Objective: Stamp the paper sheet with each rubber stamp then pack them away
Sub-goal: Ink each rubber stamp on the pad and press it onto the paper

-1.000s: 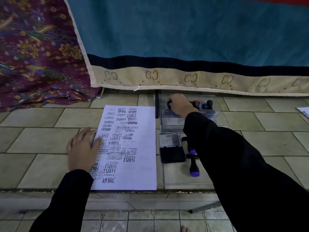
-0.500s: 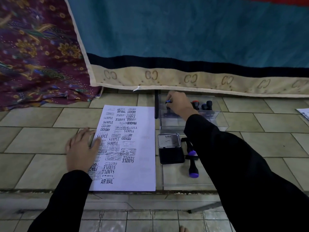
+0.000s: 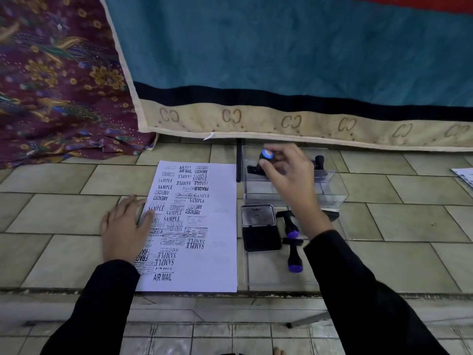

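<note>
Head view: right of centre, the right hand (image 3: 284, 166) pinches a black-handled rubber stamp with a blue cap (image 3: 266, 156) over the clear plastic storage box (image 3: 335, 193). At centre left, the left hand (image 3: 125, 228) lies flat and open on the edge of the white paper sheet covered in black stamp marks (image 3: 194, 226). Below the box sit an open black ink pad (image 3: 259, 228) and two purple-capped black stamps (image 3: 291, 242) on a clear lid. Likely risks: the stamp's base catching the box wall and tipping neighbouring stamps, or the sheet sliding if the flat hand lifts.
</note>
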A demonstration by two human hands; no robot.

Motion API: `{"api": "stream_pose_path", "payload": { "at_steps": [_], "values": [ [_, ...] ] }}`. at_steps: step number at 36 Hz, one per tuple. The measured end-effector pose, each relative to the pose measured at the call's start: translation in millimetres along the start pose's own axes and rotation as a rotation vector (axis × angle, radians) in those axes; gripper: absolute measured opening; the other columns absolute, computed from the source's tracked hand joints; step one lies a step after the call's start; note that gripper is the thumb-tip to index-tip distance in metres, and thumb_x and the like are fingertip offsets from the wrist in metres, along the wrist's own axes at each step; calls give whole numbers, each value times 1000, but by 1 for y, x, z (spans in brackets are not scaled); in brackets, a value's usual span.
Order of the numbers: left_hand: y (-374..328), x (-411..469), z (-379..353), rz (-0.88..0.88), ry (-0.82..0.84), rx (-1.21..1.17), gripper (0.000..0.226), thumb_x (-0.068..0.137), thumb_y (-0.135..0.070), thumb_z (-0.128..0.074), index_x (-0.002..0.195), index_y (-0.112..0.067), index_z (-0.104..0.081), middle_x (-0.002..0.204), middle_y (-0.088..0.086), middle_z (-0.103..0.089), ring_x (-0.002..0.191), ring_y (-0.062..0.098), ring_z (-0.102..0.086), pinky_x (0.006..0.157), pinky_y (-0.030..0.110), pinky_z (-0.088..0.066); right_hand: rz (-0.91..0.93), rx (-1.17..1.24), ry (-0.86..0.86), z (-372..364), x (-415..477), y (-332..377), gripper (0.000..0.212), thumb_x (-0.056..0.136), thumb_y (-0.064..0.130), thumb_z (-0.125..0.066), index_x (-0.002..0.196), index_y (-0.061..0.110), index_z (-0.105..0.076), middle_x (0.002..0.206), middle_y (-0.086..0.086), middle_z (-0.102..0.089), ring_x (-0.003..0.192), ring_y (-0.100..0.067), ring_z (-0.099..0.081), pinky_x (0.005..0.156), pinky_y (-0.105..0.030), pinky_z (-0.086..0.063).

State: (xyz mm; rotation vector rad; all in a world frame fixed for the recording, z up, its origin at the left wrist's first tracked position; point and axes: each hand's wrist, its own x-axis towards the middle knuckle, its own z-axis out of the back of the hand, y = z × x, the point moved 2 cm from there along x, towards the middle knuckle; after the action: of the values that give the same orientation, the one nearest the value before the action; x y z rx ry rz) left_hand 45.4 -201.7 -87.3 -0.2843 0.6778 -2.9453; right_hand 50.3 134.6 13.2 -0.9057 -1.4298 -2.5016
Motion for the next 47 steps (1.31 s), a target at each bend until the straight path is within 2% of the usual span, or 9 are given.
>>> {"api": "stream_pose_path", "payload": {
  "at_steps": [7, 10, 14, 24, 31, 41, 47],
  "values": [
    [2, 0, -1, -8, 1, 8, 36, 94, -30, -58, 128, -18, -59, 149, 3, -43, 140, 22, -34, 116, 39, -12, 101, -75, 173, 12, -60, 7, 24, 82, 11, -72, 105, 9, -67, 97, -1, -65, 82, -6, -65, 76, -16, -54],
    [3, 1, -3, -7, 1, 2, 36, 94, -31, -58, 127, -19, -59, 149, 2, -44, 139, 22, -34, 116, 39, -12, 105, -78, 225, 12, -79, 2, 25, 82, 8, -71, 107, 9, -66, 100, 0, -65, 85, -8, -64, 76, -24, -55],
    [4, 2, -4, -13, -1, 8, 36, 93, -31, -58, 127, -19, -59, 149, 2, -44, 139, 22, -34, 116, 38, -12, 81, -106, 230, 13, -95, -4, 22, 82, 9, -70, 103, 13, -64, 98, 3, -64, 86, -6, -63, 73, -29, -55],
    [4, 2, -4, -13, -3, 8, 36, 93, -30, -59, 128, -19, -60, 149, 2, -44, 139, 21, -35, 116, 39, -12, 85, -99, 237, 12, -104, 0, 17, 81, 7, -71, 95, 11, -63, 96, 7, -59, 84, -7, -62, 72, -29, -55],
    [5, 2, -3, -11, -7, 7, 36, 93, -30, -59, 127, -19, -60, 148, 2, -45, 139, 23, -35, 116, 39, -14, 82, -128, 261, 11, -108, -1, 17, 82, 7, -69, 96, 13, -61, 95, 7, -58, 85, -10, -61, 73, -34, -54],
    [3, 1, -2, -17, -3, 11, 37, 94, -30, -58, 129, -19, -59, 149, 3, -44, 141, 21, -32, 115, 37, -13, 47, -203, 292, 6, -105, -4, 13, 83, 10, -70, 92, 11, -62, 95, 9, -56, 82, -3, -61, 74, -40, -53],
    [3, 1, -1, -19, -4, 5, 36, 93, -29, -58, 128, -18, -60, 148, 3, -45, 140, 21, -34, 115, 38, -14, 77, -127, 237, 3, -107, 9, 13, 85, 12, -69, 96, 12, -61, 95, 5, -57, 88, -8, -60, 73, -33, -55]
  ]
}}
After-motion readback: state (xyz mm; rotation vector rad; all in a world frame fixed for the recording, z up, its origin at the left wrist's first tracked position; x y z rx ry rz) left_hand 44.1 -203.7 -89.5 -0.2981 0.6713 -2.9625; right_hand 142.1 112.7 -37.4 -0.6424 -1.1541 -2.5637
